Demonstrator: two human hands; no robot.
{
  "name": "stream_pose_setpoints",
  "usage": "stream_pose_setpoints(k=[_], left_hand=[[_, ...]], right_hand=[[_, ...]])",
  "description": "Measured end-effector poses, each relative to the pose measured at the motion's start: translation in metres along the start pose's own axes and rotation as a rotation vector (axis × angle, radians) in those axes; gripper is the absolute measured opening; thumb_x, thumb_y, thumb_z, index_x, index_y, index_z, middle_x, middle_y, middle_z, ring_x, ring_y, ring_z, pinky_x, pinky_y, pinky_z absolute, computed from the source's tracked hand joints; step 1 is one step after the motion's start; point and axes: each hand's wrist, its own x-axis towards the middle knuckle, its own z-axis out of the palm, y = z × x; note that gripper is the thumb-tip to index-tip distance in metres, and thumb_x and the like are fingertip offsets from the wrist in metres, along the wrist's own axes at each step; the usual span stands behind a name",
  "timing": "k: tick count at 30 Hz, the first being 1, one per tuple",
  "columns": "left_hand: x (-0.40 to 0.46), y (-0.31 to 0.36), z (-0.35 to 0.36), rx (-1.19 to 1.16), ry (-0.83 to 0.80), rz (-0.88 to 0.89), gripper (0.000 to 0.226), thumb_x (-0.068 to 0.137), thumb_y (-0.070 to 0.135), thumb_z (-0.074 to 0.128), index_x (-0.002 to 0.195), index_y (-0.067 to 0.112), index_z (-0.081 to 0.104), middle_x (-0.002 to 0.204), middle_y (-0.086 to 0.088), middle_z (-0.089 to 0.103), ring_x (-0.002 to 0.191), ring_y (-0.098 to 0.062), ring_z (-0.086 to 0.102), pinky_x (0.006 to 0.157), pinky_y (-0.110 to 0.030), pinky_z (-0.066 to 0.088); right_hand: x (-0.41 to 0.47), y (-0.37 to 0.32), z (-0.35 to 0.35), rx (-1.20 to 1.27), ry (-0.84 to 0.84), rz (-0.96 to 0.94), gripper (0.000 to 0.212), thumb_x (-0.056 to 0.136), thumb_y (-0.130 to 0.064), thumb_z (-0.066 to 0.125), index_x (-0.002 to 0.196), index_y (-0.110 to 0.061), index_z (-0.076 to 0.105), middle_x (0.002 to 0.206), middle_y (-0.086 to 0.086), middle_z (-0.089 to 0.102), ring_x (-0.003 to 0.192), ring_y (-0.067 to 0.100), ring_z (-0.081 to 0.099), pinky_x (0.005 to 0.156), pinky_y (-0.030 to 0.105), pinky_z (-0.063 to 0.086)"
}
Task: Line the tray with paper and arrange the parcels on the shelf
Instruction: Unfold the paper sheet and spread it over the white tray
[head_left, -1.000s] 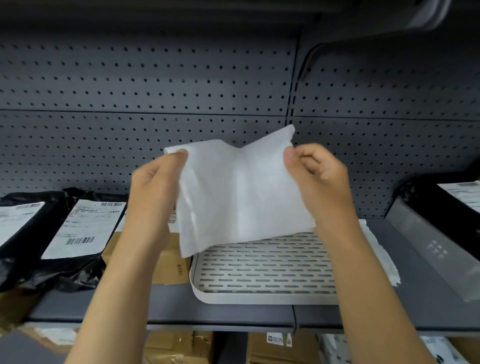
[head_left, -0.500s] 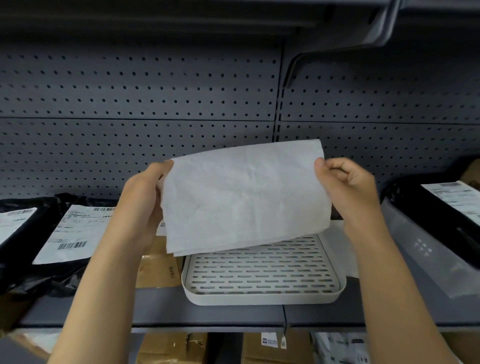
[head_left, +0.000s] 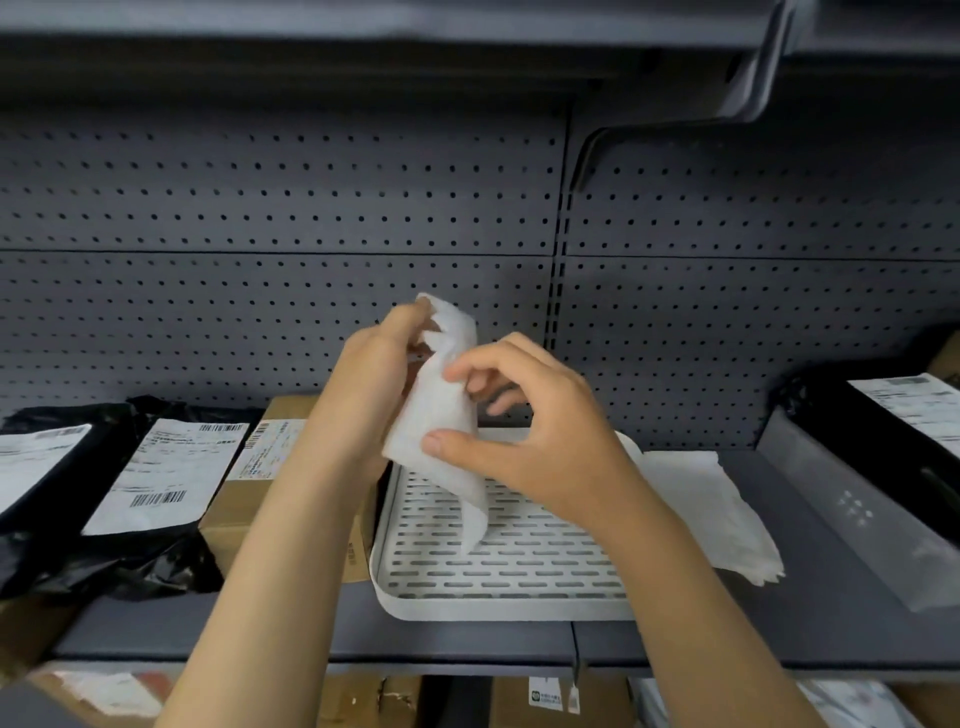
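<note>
A white slotted tray (head_left: 498, 577) lies on the dark shelf (head_left: 291, 631) in front of me. Above it I hold a white paper sheet (head_left: 441, 415), now bunched narrow and hanging down so its lower tip reaches the tray's slots. My left hand (head_left: 374, 379) pinches the sheet's top edge. My right hand (head_left: 524, 421) grips it lower down, thumb pressed on its front. Parcels stand to the left: a brown cardboard box (head_left: 260, 488) and black mailer bags with white labels (head_left: 161, 478).
A second white paper (head_left: 711, 514) lies on the shelf right of the tray. A black labelled parcel (head_left: 893, 421) and a grey sleeve (head_left: 857, 519) sit at the far right. Perforated back panel behind; cardboard boxes on the shelf below.
The sheet was stretched wide between both hands; now my hands have come together and the paper is gathered into a narrow hanging fold over the tray.
</note>
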Motion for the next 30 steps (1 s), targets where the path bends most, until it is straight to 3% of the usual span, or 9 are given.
stream_pose_setpoints(k=[2, 4, 6, 9, 13, 18, 23, 27, 30], left_hand=[[-0.003, 0.001, -0.001, -0.057, -0.041, 0.006, 0.035, 0.095, 0.046, 0.053, 0.088, 0.021, 0.076, 0.07, 0.006, 0.073, 0.068, -0.014, 0.068, 0.071, -0.03, 0.051], [-0.006, 0.0, -0.004, -0.128, -0.1, 0.013, 0.039, 0.1, 0.043, 0.048, 0.106, 0.016, 0.075, 0.083, 0.004, 0.078, 0.074, -0.012, 0.072, 0.068, -0.028, 0.054], [-0.01, 0.0, -0.005, -0.186, -0.16, 0.013, 0.039, 0.101, 0.04, 0.046, 0.103, 0.014, 0.076, 0.09, 0.0, 0.079, 0.077, -0.014, 0.074, 0.067, -0.027, 0.055], [-0.013, -0.002, -0.005, -0.174, -0.236, 0.015, 0.035, 0.101, 0.032, 0.049, 0.098, 0.019, 0.081, 0.11, -0.01, 0.079, 0.098, -0.019, 0.074, 0.085, -0.033, 0.055], [-0.013, -0.007, -0.009, -0.214, -0.279, 0.004, 0.042, 0.095, 0.026, 0.062, 0.136, 0.023, 0.063, 0.138, -0.006, 0.067, 0.122, -0.019, 0.068, 0.107, -0.036, 0.048], [-0.016, -0.01, -0.013, -0.19, -0.355, 0.086, 0.053, 0.098, 0.001, 0.055, 0.144, 0.027, 0.054, 0.114, -0.016, 0.076, 0.114, -0.027, 0.072, 0.103, -0.035, 0.051], [-0.012, -0.025, -0.01, -0.061, -0.188, 0.15, 0.035, 0.093, 0.021, 0.071, 0.127, 0.019, 0.065, 0.112, -0.005, 0.078, 0.105, -0.021, 0.075, 0.093, -0.037, 0.057], [-0.008, -0.033, -0.008, -0.003, -0.144, 0.203, 0.024, 0.094, 0.026, 0.069, 0.103, 0.004, 0.074, 0.104, -0.017, 0.079, 0.096, -0.029, 0.075, 0.088, -0.041, 0.06], [-0.007, -0.033, -0.008, -0.051, -0.151, 0.212, 0.025, 0.096, 0.024, 0.066, 0.101, 0.001, 0.076, 0.097, -0.018, 0.08, 0.091, -0.031, 0.077, 0.085, -0.037, 0.06]], right_hand=[[0.0, 0.003, 0.004, -0.002, 0.055, 0.012, 0.044, 0.073, -0.038, 0.086, 0.111, -0.03, 0.066, 0.103, -0.013, 0.06, 0.106, 0.014, 0.061, 0.087, 0.033, 0.054], [0.002, 0.006, 0.007, 0.0, 0.133, 0.008, 0.04, 0.075, -0.034, 0.086, 0.108, -0.028, 0.065, 0.105, -0.012, 0.064, 0.102, 0.013, 0.065, 0.085, 0.033, 0.056], [0.005, 0.008, 0.007, 0.029, 0.232, 0.012, 0.029, 0.079, -0.027, 0.084, 0.1, -0.022, 0.066, 0.101, -0.008, 0.069, 0.094, 0.013, 0.07, 0.08, 0.033, 0.06], [0.01, 0.011, 0.01, 0.012, 0.329, 0.019, 0.023, 0.079, -0.026, 0.085, 0.096, -0.017, 0.07, 0.094, -0.006, 0.071, 0.086, 0.012, 0.072, 0.075, 0.031, 0.061], [0.013, 0.014, 0.016, -0.035, 0.359, 0.057, 0.024, 0.08, -0.032, 0.084, 0.096, -0.017, 0.075, 0.092, -0.01, 0.071, 0.079, 0.009, 0.071, 0.071, 0.026, 0.06], [0.015, 0.016, 0.017, -0.026, 0.368, 0.043, 0.009, 0.089, -0.023, 0.076, 0.092, -0.015, 0.077, 0.087, -0.006, 0.071, 0.073, 0.012, 0.069, 0.064, 0.018, 0.054], [0.015, 0.014, 0.01, 0.222, 0.368, 0.209, 0.009, 0.09, -0.027, 0.074, 0.091, -0.018, 0.076, 0.085, -0.004, 0.077, 0.074, 0.016, 0.075, 0.067, 0.041, 0.063], [0.018, 0.009, 0.005, 0.412, 0.404, 0.3, 0.013, 0.088, -0.024, 0.078, 0.091, -0.011, 0.076, 0.085, 0.004, 0.077, 0.065, 0.014, 0.072, 0.057, 0.028, 0.058], [0.021, 0.008, 0.006, 0.44, 0.408, 0.313, 0.01, 0.088, -0.024, 0.078, 0.092, -0.015, 0.076, 0.085, 0.005, 0.077, 0.065, 0.016, 0.072, 0.057, 0.028, 0.058]])
